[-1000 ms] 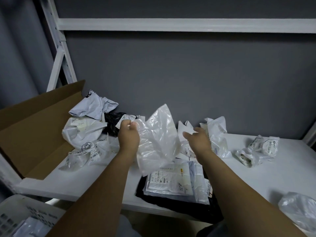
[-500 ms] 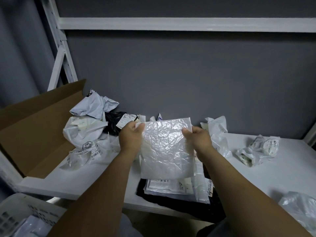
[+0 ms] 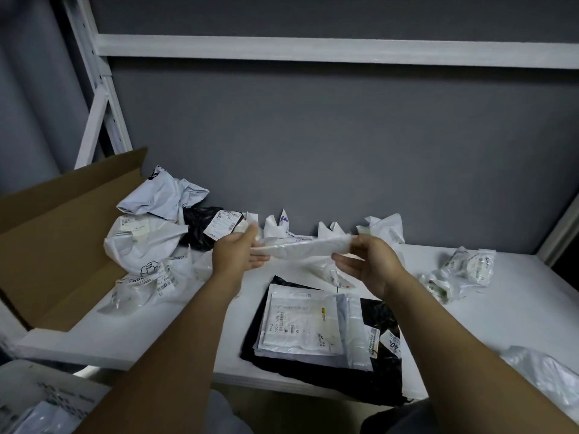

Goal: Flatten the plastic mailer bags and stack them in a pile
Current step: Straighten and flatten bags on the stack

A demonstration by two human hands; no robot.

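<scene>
A clear crinkled mailer bag (image 3: 300, 247) hangs in the air above the white shelf (image 3: 175, 324), turned almost flat so I see it nearly edge-on. My left hand (image 3: 236, 253) pinches its left end and my right hand (image 3: 371, 261) pinches its right end. Below them lies the pile of flattened bags (image 3: 307, 327), a white labelled one on top and a black one at the bottom. Crumpled white and black bags (image 3: 150, 236) are heaped at the left.
An open cardboard box (image 3: 59, 233) lies at the shelf's left end. More crumpled bags (image 3: 460, 270) sit at the right, one clear bag (image 3: 545, 374) near the front right edge. A white crate (image 3: 34, 399) stands below left. The rack's grey back wall is close behind.
The bag was loose and bunched in my left hand, then held upright and spread by both hands. Now it is tipped over to lie nearly horizontal, and the pile beneath is uncovered.
</scene>
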